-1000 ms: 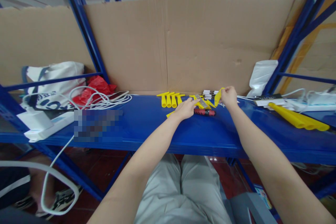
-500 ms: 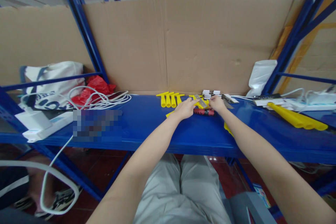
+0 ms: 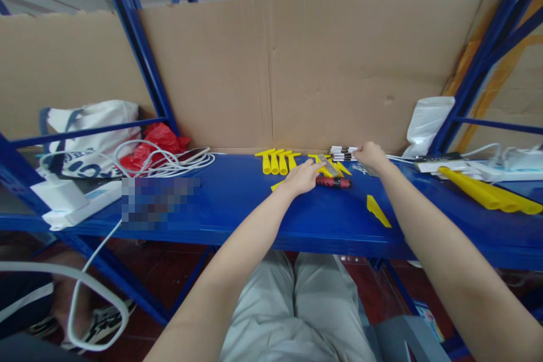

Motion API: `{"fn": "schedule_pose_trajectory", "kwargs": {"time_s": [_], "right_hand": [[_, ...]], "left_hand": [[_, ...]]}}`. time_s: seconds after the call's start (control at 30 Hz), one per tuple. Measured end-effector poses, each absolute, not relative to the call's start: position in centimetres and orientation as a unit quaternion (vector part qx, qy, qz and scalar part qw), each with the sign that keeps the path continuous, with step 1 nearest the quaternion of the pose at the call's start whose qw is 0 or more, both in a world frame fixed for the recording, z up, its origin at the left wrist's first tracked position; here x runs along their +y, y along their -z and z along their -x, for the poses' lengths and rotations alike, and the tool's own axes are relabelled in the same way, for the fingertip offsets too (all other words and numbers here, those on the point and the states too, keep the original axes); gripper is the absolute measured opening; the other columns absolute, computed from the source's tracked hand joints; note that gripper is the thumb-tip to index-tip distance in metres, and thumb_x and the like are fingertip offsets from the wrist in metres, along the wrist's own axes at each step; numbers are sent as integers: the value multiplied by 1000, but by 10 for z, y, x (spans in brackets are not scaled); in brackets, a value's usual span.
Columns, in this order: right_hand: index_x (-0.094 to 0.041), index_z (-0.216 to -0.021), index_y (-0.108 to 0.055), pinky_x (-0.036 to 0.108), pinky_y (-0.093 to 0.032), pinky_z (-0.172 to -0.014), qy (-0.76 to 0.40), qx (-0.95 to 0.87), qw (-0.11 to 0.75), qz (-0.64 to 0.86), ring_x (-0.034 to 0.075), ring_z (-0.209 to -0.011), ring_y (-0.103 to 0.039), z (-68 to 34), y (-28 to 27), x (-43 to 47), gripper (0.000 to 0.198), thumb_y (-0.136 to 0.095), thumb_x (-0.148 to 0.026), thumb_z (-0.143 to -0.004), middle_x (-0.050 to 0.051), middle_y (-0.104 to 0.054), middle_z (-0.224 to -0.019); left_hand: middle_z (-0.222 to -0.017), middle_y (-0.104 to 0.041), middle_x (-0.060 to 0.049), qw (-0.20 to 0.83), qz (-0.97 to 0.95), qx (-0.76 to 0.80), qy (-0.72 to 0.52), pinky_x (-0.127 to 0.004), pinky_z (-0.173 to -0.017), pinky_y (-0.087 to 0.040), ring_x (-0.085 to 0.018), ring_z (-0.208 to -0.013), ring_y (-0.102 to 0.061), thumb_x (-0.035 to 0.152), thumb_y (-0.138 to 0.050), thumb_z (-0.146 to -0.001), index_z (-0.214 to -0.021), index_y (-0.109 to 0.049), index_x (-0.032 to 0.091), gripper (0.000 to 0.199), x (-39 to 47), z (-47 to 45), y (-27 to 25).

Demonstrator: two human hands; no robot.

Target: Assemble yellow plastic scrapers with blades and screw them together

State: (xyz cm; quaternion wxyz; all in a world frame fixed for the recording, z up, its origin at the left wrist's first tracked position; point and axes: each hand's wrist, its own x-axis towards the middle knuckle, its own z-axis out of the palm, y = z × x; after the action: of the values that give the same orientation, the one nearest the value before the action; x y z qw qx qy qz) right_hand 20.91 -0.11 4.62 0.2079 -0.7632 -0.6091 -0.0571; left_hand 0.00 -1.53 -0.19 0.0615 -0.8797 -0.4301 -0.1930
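My left hand is closed over a yellow scraper part, whose end shows by the wrist. A flat metal blade lies just past its fingertips, among loose yellow pieces. Right of this hand is a red and black screwdriver. My right hand is farther back, fingers curled down at a stack of white and black packs. Small silvery bits lie under it; whatever its fingertips hold is hidden. One yellow piece lies nearer the front edge.
Yellow T-shaped handles stand in a row at the back. Long yellow tubes lie at right near a power strip. To the left are coiled white cables, a red bag and a cloth bag. Cardboard walls the back.
My right hand has moved right and back, from the yellow pieces and blade to beside the white and black packs. My left hand stays about where it was. The view has shifted slightly.
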Motion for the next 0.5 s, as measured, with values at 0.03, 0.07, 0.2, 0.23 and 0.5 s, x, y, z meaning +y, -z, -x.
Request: {"fn": "schedule_pose_trajectory", "kwargs": {"time_s": [0.03, 0.07, 0.2, 0.23, 0.5], "right_hand": [[-11, -76, -65, 30, -41, -63, 29, -627, 151, 764, 26, -79, -62, -212, -53, -4, 24, -49, -28, -80, 18, -65, -81], [-11, -70, -64, 30, -41, -59, -16, -649, 82, 757, 24, -71, -61, -214, -59, -8, 26, -51, -33, -79, 17, -64, -73], [-15, -60, -58, 28, -37, -50, -131, -709, -64, 690, 15, -52, -52, -221, -66, -29, 41, -56, -54, -73, 8, -58, -60], [-16, -59, -57, 27, -37, -49, -152, -718, -93, 673, 13, -50, -50, -221, -64, -35, 45, -56, -60, -70, 7, -56, -59], [-16, -52, -49, 24, -30, -43, -218, -718, -215, 625, 7, -40, -39, -227, -44, -72, 57, -56, -72, -60, 0, -46, -47]], "left_hand": [[-118, -50, -7, 60, 880, -430, 193, -33, -86, -45, -22, -104, -54, 23, -37, -90, -135, -40, 27, 45, -15, 0, 2], [-118, -50, -7, 58, 880, -429, 194, -33, -86, -45, -21, -104, -54, 23, -37, -90, -135, -40, 27, 45, -15, 0, 2], [-115, -52, -7, 50, 880, -428, 202, -34, -86, -45, -21, -103, -55, 24, -36, -91, -134, -41, 26, 44, -16, 0, 2], [-115, -52, -7, 50, 880, -427, 203, -34, -86, -45, -21, -103, -55, 24, -36, -91, -134, -41, 26, 44, -17, 0, 2], [-119, -50, -7, 52, 878, -433, 195, -34, -86, -45, -21, -100, -56, 25, -36, -91, -136, -38, 27, 45, -19, 0, -1]]}}
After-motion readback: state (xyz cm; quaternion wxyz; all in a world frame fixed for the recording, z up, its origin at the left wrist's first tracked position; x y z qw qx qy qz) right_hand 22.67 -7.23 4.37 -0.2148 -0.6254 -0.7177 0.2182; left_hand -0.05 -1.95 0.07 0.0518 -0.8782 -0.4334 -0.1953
